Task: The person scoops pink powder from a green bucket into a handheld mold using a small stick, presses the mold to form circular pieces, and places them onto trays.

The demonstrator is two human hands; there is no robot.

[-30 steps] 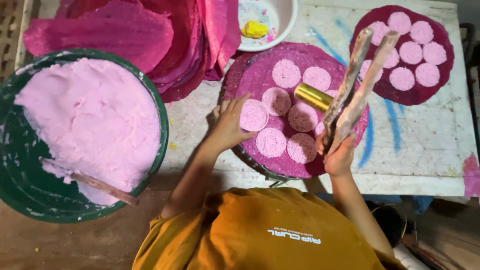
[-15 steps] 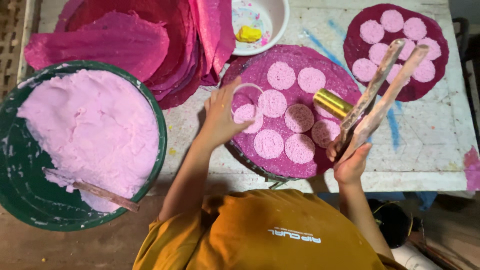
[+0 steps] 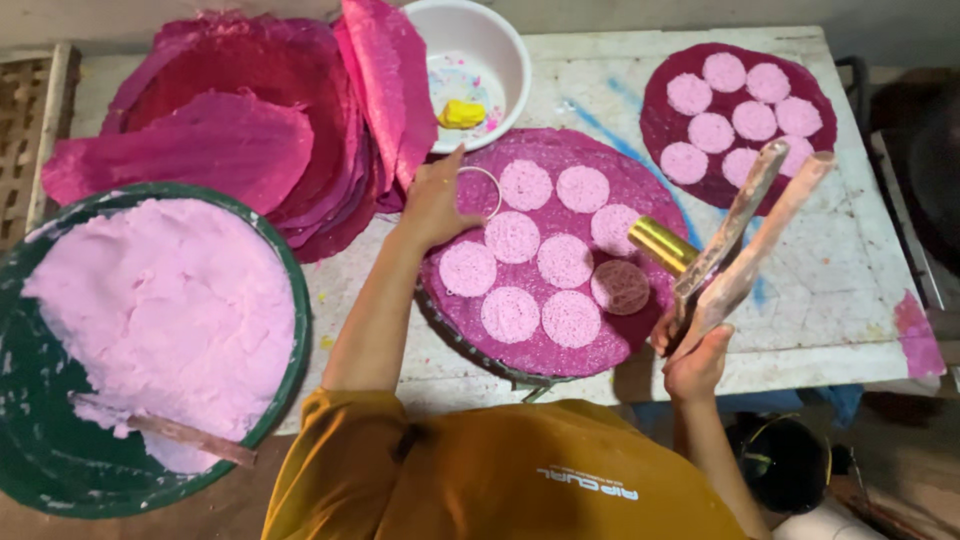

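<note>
Since the earlier frame the left hand (image 3: 432, 205) has slid up and away from the lower pink discs to the far left edge of the magenta round sheet (image 3: 545, 330), and a thin metal ring (image 3: 482, 190) now shows at its fingertips. That hand's grip is pinched on the ring, which rests on a bare patch of the sheet just left of the top row of pale pink dough discs (image 3: 512, 237). Seven pale discs lie on the sheet, plus one darker, brownish disc (image 3: 620, 286) at the right.

The right hand (image 3: 695, 355) sits at the sheet's lower right edge, its grip clenched around two long, paste-smeared wooden sticks (image 3: 760, 225) that angle up and to the right over the counter (image 3: 840, 300). A short brass-coloured cylinder (image 3: 662, 244) shows just beside the sticks, above the brownish disc; whether the hand also holds it I cannot tell.

At the left, a green basin (image 3: 40, 470) holds a mound of pink dough with a wooden paddle (image 3: 175, 432) lying in it. Behind lie stacked magenta sheets (image 3: 230, 110), a white bowl (image 3: 500, 50) with a yellow lump, and a second sheet of discs (image 3: 660, 110) at the far right.
</note>
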